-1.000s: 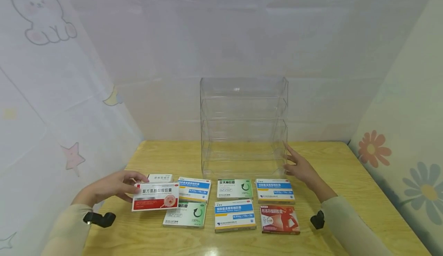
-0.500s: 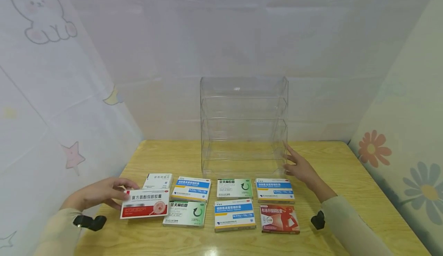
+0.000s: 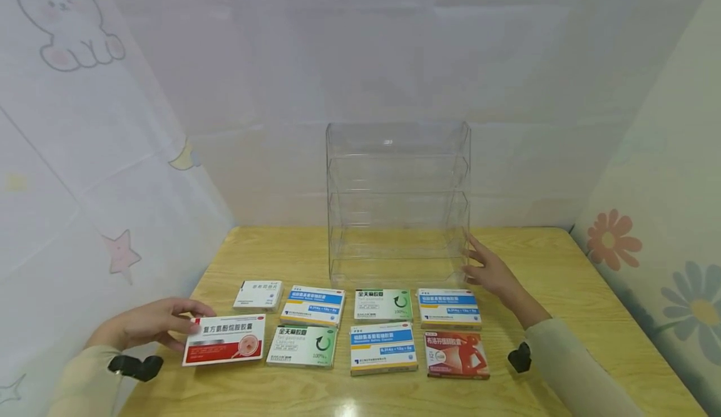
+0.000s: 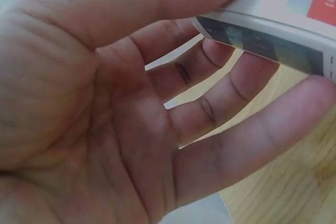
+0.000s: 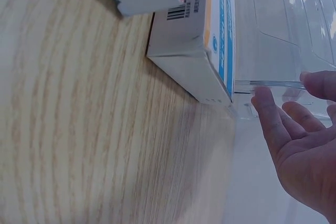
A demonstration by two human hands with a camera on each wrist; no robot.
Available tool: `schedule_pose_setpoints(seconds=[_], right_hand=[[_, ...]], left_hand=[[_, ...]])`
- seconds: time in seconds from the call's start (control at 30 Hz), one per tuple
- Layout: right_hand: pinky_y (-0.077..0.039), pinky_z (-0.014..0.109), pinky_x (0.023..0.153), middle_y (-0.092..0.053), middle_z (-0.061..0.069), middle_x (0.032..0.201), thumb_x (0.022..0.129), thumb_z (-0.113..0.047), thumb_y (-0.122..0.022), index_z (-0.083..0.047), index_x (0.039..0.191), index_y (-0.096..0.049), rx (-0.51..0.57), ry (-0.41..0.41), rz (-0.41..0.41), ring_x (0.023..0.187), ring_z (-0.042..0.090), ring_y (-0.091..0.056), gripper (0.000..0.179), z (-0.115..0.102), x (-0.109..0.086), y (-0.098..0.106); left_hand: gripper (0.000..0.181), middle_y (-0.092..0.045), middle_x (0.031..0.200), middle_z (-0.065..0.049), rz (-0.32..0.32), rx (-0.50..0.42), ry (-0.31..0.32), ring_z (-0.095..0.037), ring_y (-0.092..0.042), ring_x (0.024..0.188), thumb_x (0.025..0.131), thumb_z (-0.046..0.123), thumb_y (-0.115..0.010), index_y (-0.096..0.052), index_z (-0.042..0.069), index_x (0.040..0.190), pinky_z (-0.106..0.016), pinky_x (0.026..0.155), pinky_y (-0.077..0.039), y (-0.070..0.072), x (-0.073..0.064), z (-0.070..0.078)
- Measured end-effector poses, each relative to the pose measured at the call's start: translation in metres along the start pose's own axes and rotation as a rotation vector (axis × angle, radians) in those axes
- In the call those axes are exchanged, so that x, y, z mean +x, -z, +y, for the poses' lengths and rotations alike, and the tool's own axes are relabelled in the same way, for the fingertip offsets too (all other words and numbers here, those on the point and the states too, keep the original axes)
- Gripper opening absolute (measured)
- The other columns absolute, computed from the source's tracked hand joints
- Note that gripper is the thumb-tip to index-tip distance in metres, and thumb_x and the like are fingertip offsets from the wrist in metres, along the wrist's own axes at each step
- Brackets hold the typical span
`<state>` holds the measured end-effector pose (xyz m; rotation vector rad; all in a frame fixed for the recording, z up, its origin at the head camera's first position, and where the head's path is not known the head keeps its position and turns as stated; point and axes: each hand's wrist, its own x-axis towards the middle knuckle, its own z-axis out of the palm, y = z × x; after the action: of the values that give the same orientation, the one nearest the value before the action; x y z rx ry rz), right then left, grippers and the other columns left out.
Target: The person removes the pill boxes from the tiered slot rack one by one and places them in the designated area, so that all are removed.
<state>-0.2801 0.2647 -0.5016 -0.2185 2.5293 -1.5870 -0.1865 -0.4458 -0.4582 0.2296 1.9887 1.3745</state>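
My left hand [image 3: 154, 324] pinches a white and red medicine box [image 3: 224, 340] by its left end, at the left of the table. In the left wrist view the thumb lies on the top face of the box and the other fingers are underneath. The box is tilted, its printed front facing up. My right hand [image 3: 489, 272] touches the right side of a clear tiered rack [image 3: 398, 236] with fingers spread. The right wrist view shows its fingertips [image 5: 262, 97] at the edge of the clear plastic. No boxes stand in the rack's tiers.
Boxes lie in two rows before the rack: a small white box [image 3: 257, 295], blue and white boxes [image 3: 312, 305], green and white boxes [image 3: 301, 346] and a red box [image 3: 457, 354]. The wooden table [image 3: 524, 248] meets a pale cloth backdrop [image 3: 270, 173] behind.
My left hand has drawn the white and red box left and toward me, off the green and small white boxes it overlapped. The right hand stays at the rack.
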Motion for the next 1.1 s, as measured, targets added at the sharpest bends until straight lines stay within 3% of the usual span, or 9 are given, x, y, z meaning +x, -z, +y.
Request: schedule_pose_setpoints(seconds=[0.23, 0.5, 0.73, 1.1], right_hand=[[-0.054, 0.05, 0.097, -0.025, 0.021, 0.164, 0.104, -0.008, -0.055, -0.038, 0.162, -0.004, 0.012, -0.002, -0.007, 0.133, 0.047, -0.049, 0.084, 0.001, 0.0, 0.0], [-0.054, 0.048, 0.097, -0.025, 0.021, 0.164, 0.104, -0.008, -0.055, -0.039, 0.162, -0.004, 0.013, -0.011, -0.008, 0.134, 0.048, -0.048, 0.084, 0.0, 0.0, 0.0], [-0.054, 0.049, 0.097, -0.025, 0.02, 0.165, 0.104, -0.008, -0.055, -0.041, 0.162, -0.004, 0.017, -0.011, -0.004, 0.133, 0.047, -0.049, 0.084, -0.001, -0.001, -0.001], [-0.055, 0.048, 0.096, -0.026, 0.018, 0.165, 0.104, -0.014, -0.057, -0.044, 0.161, -0.005, 0.002, -0.004, 0.0, 0.133, 0.045, -0.05, 0.082, -0.002, -0.003, -0.002]], left_hand=[[0.039, -0.063, 0.123, -0.012, -0.023, -0.037, 0.015, -0.028, -0.066, 0.106, 0.102, 0.006, -0.054, -0.051, -0.009, 0.138, -0.049, 0.082, -0.061, -0.003, 0.0, -0.005], [0.041, -0.064, 0.12, -0.013, 0.011, -0.006, 0.037, -0.027, -0.067, 0.103, 0.102, 0.009, -0.056, -0.05, -0.009, 0.138, -0.046, 0.08, -0.061, -0.006, 0.005, -0.009], [0.042, -0.058, 0.127, -0.016, 0.104, 0.096, 0.003, -0.026, -0.066, 0.104, 0.104, 0.014, -0.056, -0.05, -0.01, 0.138, -0.049, 0.082, -0.06, -0.008, 0.009, -0.005], [0.053, -0.048, 0.135, -0.027, 0.274, 0.146, 0.077, -0.03, -0.054, 0.119, 0.102, 0.021, -0.062, -0.046, -0.01, 0.141, -0.053, 0.088, -0.058, -0.018, 0.013, 0.0]])
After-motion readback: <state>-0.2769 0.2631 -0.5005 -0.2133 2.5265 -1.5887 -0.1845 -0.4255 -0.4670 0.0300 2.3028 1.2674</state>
